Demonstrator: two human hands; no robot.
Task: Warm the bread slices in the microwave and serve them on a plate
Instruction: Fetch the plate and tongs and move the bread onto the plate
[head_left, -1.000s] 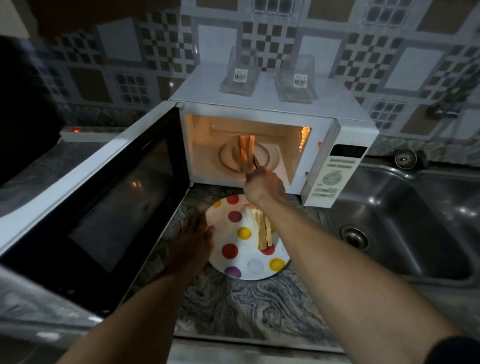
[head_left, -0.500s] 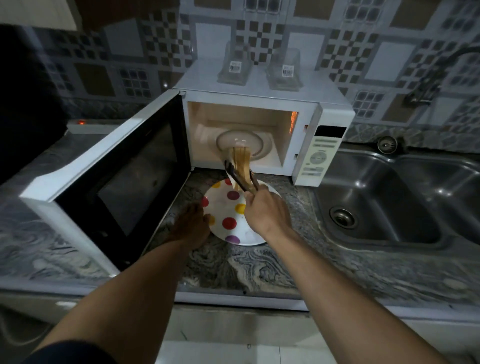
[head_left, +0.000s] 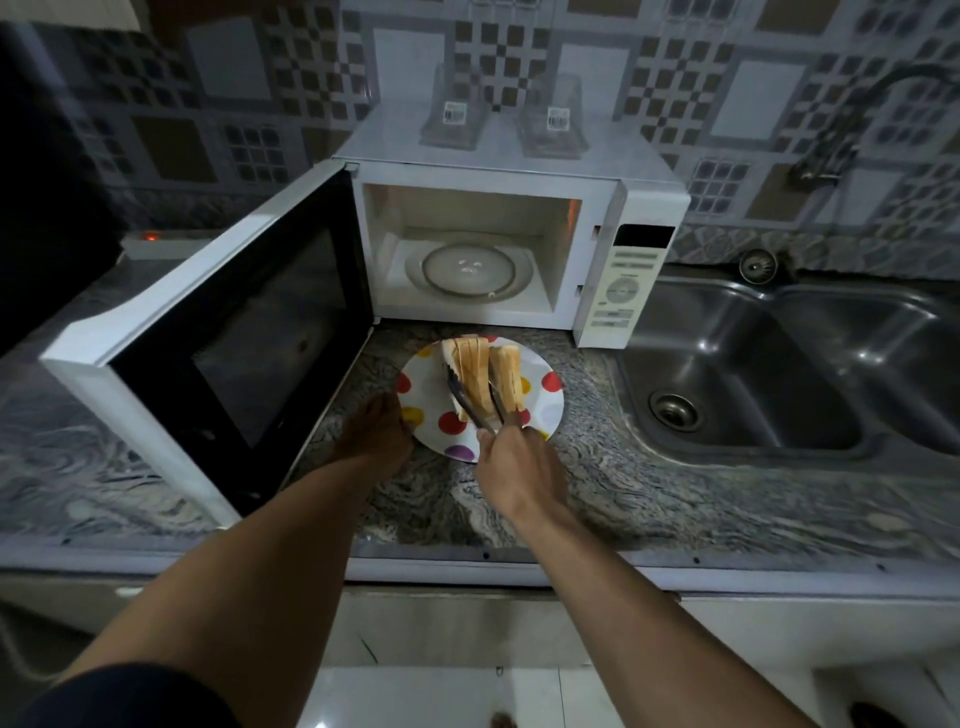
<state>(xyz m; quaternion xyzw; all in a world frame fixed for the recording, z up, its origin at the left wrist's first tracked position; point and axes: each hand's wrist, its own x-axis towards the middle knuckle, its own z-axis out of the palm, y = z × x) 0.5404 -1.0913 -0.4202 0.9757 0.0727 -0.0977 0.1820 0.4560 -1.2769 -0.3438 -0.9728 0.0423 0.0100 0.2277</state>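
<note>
Right grip (head_left: 519, 467) squeezes tongs (head_left: 475, 402) shut on bread slices (head_left: 474, 376), lowering them upright beside another stack (head_left: 506, 374) on the dotted plate (head_left: 545, 415). Left grip (head_left: 376, 431) lies flat on the tabletop (head_left: 675, 493), fingers at the plate's rim, likely steadying it. Microwave (head_left: 493, 260) stands open, turntable bare.

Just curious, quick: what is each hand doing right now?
Left hand: flat and open, steadying the plate.
Right hand: closed on tongs gripping bread slices.
</note>
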